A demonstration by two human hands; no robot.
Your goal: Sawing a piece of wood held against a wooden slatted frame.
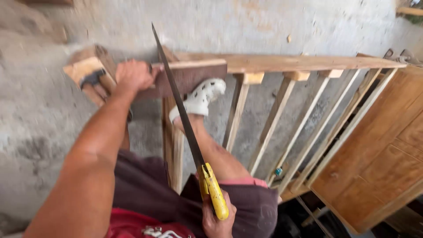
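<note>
Beside your left hand (133, 75), clamped on the board (189, 76), keep the saw (178, 103) upright; right hand (218, 218) grips its handle firmly.

One view only — a camera on the person's head, tipped steeply down and a little forward, close over the arms. The left hand (134, 75) sits at eleven o'clock, the right hand (218, 220) at six, hard against the bottom edge. Concrete floor (264, 22) fills twelve o'clock — a wooden frame (286, 63) runs off toward two.
</note>
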